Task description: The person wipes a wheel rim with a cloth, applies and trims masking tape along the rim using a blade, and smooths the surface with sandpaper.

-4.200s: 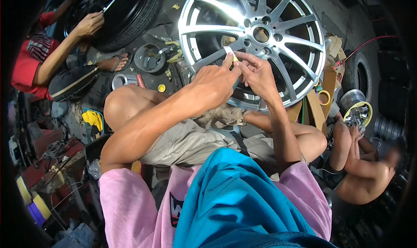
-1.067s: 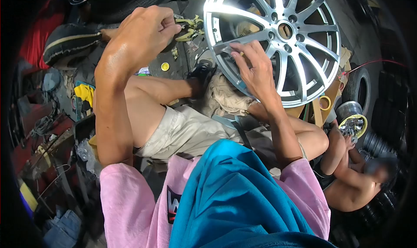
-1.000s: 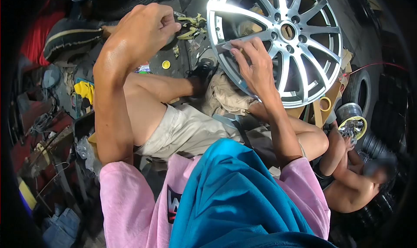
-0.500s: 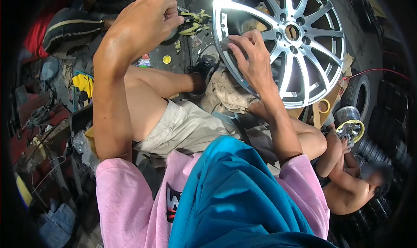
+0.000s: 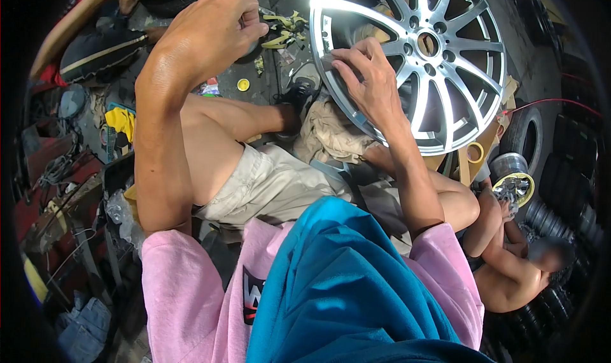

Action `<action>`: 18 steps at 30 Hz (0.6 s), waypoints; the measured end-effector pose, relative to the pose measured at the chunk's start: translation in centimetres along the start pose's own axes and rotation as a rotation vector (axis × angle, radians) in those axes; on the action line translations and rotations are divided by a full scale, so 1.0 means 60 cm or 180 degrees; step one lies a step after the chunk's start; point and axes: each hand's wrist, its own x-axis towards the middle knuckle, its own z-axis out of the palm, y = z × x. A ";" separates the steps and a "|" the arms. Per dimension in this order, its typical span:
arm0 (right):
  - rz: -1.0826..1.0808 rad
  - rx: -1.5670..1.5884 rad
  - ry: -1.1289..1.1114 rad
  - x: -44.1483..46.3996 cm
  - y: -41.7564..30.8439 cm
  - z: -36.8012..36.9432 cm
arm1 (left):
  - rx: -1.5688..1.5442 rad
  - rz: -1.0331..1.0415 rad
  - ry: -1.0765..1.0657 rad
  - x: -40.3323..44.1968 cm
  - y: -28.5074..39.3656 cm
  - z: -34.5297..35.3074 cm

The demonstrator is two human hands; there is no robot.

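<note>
My left hand point(image 5: 219, 22) is raised at the upper left, away from the wheel, its fingers curled and pressed together; what they pinch, if anything, is hidden. A silver multi-spoke wheel rim point(image 5: 417, 99) lies at the upper middle and right. My right hand point(image 5: 369, 73) is over the lower left part of this rim, thumb and fingers bent toward each other beside a grey spoke end. Whatever is between those fingertips is too small to make out. Beige cloth point(image 5: 334, 134) is bunched below the rim.
A small yellow lid point(image 5: 243, 85) and peeled yellowish strips point(image 5: 285, 31) lie on the floor. Cardboard point(image 5: 470, 162) and a tape roll point(image 5: 475, 152) sit under the rim. A co-worker point(image 5: 515, 274) handles another wheel point(image 5: 513, 190) at right. Another person's arm point(image 5: 76, 26) shows upper left.
Earlier both hands met at the rim around a small whitish-yellow piece; since then my left hand has moved up and left. The rim sits farther right in view. The upper-left person's arm has reappeared.
</note>
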 end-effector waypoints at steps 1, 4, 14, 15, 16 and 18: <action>0.0001 0.0000 -0.0002 0.000 0.002 0.000 | -0.0021 -0.0065 -0.0015 0.000 0.001 0.000; -0.0016 0.0014 -0.0032 0.000 0.006 -0.001 | 0.0081 0.0104 0.0076 0.000 -0.008 0.004; 0.0096 0.0113 0.0018 -0.001 0.004 0.001 | 0.0214 0.0249 0.0063 0.002 -0.005 0.005; 0.0112 0.0082 0.0005 -0.001 0.004 0.001 | 0.0216 0.0249 0.0060 0.003 -0.005 0.005; 0.0115 0.0084 0.0006 -0.001 0.005 0.001 | 0.0235 0.0261 0.0048 0.004 -0.006 0.005; 0.0035 0.0090 -0.0060 0.000 0.009 -0.001 | 0.0254 0.0271 0.0032 0.004 -0.006 0.006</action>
